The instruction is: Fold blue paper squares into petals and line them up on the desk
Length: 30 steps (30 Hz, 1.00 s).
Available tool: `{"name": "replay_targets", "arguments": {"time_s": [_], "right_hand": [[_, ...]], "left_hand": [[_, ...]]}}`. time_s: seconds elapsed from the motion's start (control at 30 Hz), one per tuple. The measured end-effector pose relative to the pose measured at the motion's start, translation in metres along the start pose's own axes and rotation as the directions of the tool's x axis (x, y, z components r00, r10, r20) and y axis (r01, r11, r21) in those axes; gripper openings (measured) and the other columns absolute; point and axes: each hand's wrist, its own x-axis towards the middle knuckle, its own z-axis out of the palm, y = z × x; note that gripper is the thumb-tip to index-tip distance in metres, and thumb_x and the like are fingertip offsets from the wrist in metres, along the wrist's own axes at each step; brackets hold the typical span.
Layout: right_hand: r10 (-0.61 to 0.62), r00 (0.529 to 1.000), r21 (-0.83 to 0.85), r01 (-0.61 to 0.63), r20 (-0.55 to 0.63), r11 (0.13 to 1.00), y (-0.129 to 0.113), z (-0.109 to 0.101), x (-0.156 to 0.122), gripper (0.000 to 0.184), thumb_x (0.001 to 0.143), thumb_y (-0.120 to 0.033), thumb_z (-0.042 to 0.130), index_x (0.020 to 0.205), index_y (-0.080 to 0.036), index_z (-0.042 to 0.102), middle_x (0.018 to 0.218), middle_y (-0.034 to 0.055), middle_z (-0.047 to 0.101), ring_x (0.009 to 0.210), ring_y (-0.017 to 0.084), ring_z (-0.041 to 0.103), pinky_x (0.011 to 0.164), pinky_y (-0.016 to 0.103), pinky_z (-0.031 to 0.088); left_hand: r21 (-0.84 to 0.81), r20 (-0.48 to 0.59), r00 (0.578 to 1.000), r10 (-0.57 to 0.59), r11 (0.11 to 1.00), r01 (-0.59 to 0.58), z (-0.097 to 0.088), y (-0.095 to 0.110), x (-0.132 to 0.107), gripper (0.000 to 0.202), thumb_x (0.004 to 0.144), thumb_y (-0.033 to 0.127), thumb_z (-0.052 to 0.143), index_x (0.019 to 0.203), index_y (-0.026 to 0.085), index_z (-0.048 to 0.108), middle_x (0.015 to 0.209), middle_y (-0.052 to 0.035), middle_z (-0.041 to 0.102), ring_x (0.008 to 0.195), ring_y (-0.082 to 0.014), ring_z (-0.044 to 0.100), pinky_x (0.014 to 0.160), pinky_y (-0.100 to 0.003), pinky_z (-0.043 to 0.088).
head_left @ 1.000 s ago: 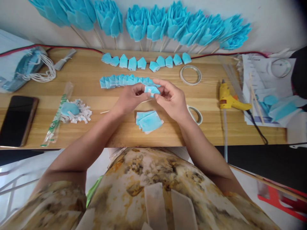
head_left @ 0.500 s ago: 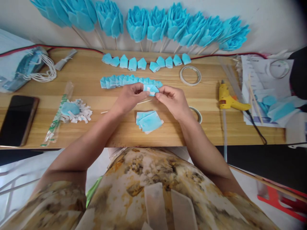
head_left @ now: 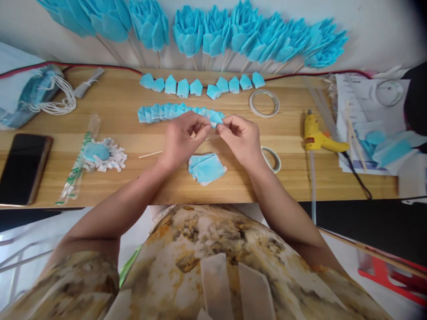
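Between my hands is a small folded blue fabric petal, pale on part of its face. My left hand pinches its left end with thumb and forefinger. On the other end, my right hand closes thumb and fingers. Just behind them runs a row of overlapping folded petals, partly covered by my left hand. Farther back lies a spaced row of pointed petals. A stack of flat blue pieces rests in front of my hands, and a thin wooden stick lies by my left wrist.
Blue fabric flowers on sticks lean along the wall. Tape rolls and a yellow glue gun are to the right. A phone, a pile of white scraps and a bag of masks lie left.
My left hand has turned and its fingers have shifted along the petal, covering its left part. More of the wooden stick shows. My right hand keeps its pinch.
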Motion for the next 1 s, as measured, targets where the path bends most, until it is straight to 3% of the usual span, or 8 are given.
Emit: {"name": "replay_targets", "arguments": {"time_s": [0.17, 0.5, 1.0], "right_hand": [[-0.059, 0.998, -0.027, 0.058, -0.009, 0.998, 0.0019, 0.0026, -0.0017, 0.019, 0.085, -0.03, 0.064, 0.07, -0.021, 0.056, 0.064, -0.0046, 0.05, 0.059, 0.01, 0.045, 0.06, 0.026, 0.038], [-0.256, 0.967, -0.271, 0.241, -0.02, 0.932, 0.0064, 0.0047, -0.0043, 0.011, 0.085, -0.02, 0.061, 0.074, -0.021, 0.06, 0.071, -0.0022, 0.062, 0.067, 0.013, 0.056, 0.07, 0.028, 0.045], [-0.304, 0.952, -0.285, 0.298, 0.022, 0.911, 0.008, 0.0051, -0.0036, 0.012, 0.084, -0.018, 0.059, 0.074, -0.022, 0.057, 0.071, -0.0022, 0.061, 0.067, 0.013, 0.056, 0.071, 0.028, 0.045]], "left_hand": [[0.076, 0.013, 1.0, 0.007, 0.997, -0.008, 0.0003, -0.0057, -0.0007, 0.004, 0.086, 0.02, 0.072, 0.083, 0.021, 0.07, 0.067, 0.001, 0.058, 0.065, -0.0124, 0.052, 0.062, -0.028, 0.042], [0.16, 0.018, 1.0, 0.005, 0.987, -0.008, -0.0018, -0.0048, -0.0006, 0.005, 0.084, 0.019, 0.072, 0.081, 0.022, 0.07, 0.065, 0.0013, 0.057, 0.063, -0.0132, 0.052, 0.062, -0.03, 0.041], [0.083, 0.068, 0.997, -0.049, 0.996, 0.043, 0.0003, -0.0045, -0.0009, 0.007, 0.085, 0.02, 0.066, 0.078, 0.021, 0.064, 0.069, 0.0007, 0.062, 0.062, -0.012, 0.052, 0.061, -0.028, 0.042]]}}
